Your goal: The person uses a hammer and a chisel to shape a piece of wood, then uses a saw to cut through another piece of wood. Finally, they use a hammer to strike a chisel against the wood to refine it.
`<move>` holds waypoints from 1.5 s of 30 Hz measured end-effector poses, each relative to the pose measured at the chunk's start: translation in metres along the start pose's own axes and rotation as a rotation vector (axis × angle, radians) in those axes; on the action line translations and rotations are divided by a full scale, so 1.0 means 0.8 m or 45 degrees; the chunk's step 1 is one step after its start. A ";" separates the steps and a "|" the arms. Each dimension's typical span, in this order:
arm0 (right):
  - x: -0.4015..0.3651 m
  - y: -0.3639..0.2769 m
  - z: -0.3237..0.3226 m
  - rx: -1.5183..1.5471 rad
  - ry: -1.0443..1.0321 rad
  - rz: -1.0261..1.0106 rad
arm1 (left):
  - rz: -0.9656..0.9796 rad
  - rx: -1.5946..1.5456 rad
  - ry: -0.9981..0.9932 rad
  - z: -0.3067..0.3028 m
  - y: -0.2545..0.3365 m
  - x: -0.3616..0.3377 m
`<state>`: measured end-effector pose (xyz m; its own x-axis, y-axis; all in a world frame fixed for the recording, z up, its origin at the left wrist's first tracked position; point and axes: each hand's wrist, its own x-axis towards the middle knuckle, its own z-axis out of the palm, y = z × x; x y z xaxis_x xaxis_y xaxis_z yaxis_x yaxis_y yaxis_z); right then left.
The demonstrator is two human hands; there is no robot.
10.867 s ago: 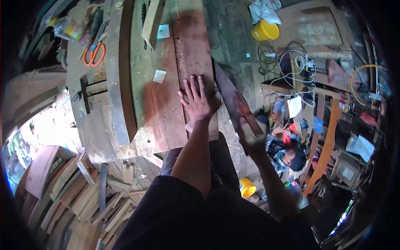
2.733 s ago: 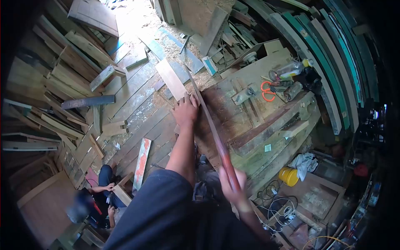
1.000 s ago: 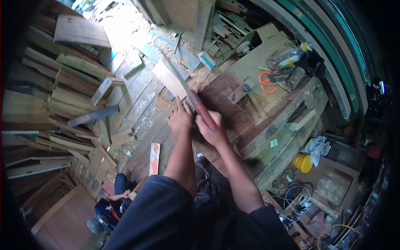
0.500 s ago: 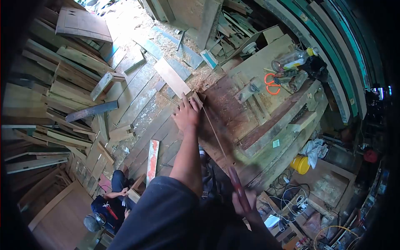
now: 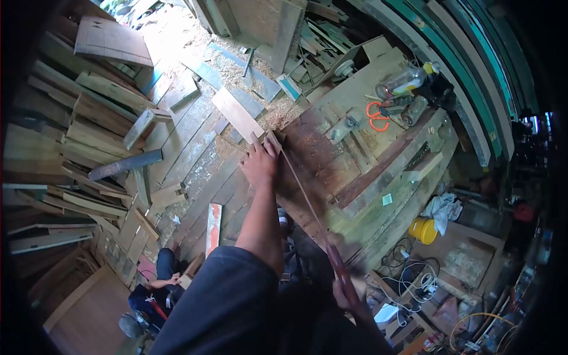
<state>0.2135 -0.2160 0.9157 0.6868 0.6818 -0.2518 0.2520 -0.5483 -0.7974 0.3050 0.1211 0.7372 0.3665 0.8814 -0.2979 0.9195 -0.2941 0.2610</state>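
Observation:
My left hand [image 5: 261, 162] presses on the near end of a pale board [image 5: 238, 114], beside a small wood block at the edge of the brown workbench [image 5: 305, 133]. My right hand [image 5: 342, 293], partly blurred, is closed round the dark reddish handle of a saw [image 5: 335, 260]. From the handle the thin blade runs up and left along the bench edge to the wood by my left fingers. Where the blade meets the wood is too small to make out.
Orange-handled scissors [image 5: 377, 116] and a clear bottle lie on the bench. A yellow bucket [image 5: 423, 231] and tangled cables stand at right. Stacked planks [image 5: 106, 136] fill the left. Another person [image 5: 151, 302] sits low at lower left, hands on wood.
My right hand and the saw handle have shifted slightly down. The whole view has slid a little left. My left hand still presses on the board.

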 end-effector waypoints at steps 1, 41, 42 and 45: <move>-0.015 -0.014 -0.015 -0.051 -0.073 0.040 | 0.012 -0.003 0.020 0.000 0.001 0.000; 0.013 0.009 -0.011 -0.034 -0.007 -0.060 | 0.041 0.026 0.012 -0.001 0.003 0.004; 0.015 0.001 -0.009 0.022 -0.016 0.043 | 0.046 0.016 0.001 -0.004 0.003 0.004; 0.168 0.029 0.056 0.288 -0.010 0.016 | 0.066 0.032 -0.008 0.000 -0.002 0.003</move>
<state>0.2811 -0.1157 0.8391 0.6834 0.6799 -0.2660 0.0834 -0.4346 -0.8968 0.3046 0.1234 0.7360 0.4143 0.8626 -0.2902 0.9025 -0.3483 0.2534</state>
